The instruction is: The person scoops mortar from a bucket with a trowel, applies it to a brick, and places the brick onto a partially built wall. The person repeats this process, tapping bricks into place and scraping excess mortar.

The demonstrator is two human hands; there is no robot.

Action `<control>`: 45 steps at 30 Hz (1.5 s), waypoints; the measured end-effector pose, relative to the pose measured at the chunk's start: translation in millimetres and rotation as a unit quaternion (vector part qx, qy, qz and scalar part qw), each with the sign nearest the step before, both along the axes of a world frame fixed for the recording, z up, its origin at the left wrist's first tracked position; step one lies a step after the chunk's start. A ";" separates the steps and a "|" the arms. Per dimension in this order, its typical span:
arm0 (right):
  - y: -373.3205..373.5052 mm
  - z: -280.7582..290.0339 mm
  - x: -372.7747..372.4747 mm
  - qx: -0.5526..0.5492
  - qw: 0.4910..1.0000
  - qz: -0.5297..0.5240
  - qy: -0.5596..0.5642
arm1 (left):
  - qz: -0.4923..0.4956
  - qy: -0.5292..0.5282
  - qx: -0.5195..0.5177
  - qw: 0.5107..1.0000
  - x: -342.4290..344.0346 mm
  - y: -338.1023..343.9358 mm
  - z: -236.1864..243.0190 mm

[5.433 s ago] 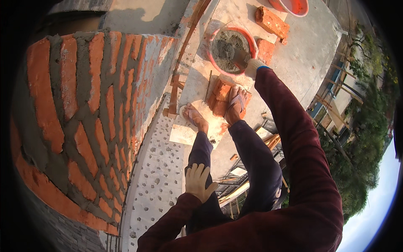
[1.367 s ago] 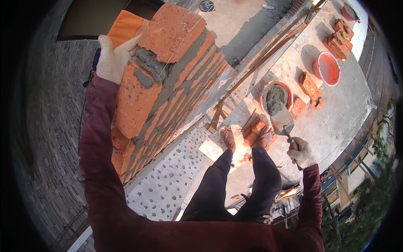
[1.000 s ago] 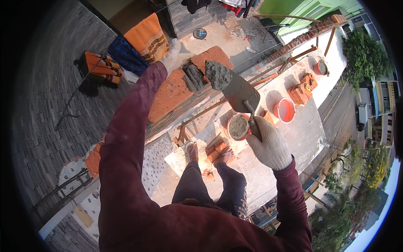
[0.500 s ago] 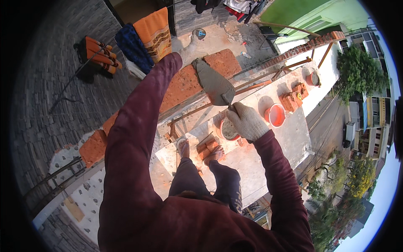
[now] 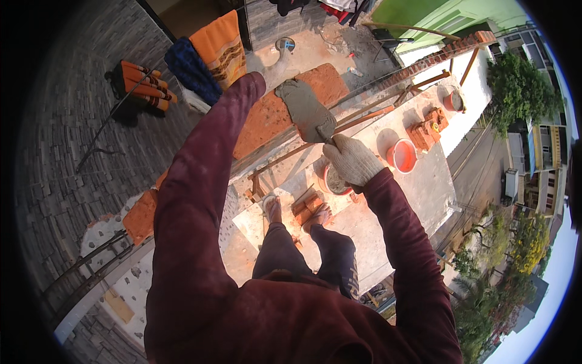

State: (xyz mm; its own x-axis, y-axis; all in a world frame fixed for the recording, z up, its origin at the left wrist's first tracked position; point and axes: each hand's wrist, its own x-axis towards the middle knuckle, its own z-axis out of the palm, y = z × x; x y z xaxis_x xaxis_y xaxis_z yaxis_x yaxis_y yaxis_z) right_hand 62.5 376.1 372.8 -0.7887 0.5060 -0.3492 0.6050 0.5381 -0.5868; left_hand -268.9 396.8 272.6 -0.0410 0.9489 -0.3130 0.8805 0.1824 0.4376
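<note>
My gloved right hand [image 5: 354,159] is shut on a trowel [image 5: 309,115]; its mortar-coated blade lies at the top bricks of the wall [image 5: 257,133], across the gap between them. My gloved left hand [image 5: 276,70] rests at the far edge of the bricks, mostly behind my sleeve, and its fingers are unclear. A red bucket of grey mortar [image 5: 336,182] stands below the trowel, beside my feet. A second red bucket [image 5: 403,156] stands to its right, near stacked bricks [image 5: 427,130].
Loose bricks [image 5: 306,206] lie by my feet on a concrete slab [image 5: 424,206]. Wooden rails [image 5: 379,115] and a taut string run along the wall. Towels [image 5: 215,51] hang at upper left. Beyond the slab's right edge are a street, trees and buildings far below.
Earlier my right hand was at the mortar bucket. It then raised a mortar-loaded trowel to the wall top, where the blade now lies flatter at the bricks. My left hand moved up to those bricks.
</note>
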 end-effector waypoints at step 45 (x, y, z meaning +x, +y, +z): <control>91.6 43.0 12.3 0.431 0.865 0.245 -0.074 | 0.264 -0.599 -0.167 0.737 165.8 -357.8 37.2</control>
State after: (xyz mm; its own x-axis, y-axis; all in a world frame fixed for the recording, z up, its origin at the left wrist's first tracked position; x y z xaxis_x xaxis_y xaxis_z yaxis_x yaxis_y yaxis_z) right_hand 74.8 467.8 415.8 -0.9615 0.2455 -0.1237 0.2138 0.9506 0.2252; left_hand -103.2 38.9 309.9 0.1187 0.7618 -0.6368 -0.3348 0.6345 0.6966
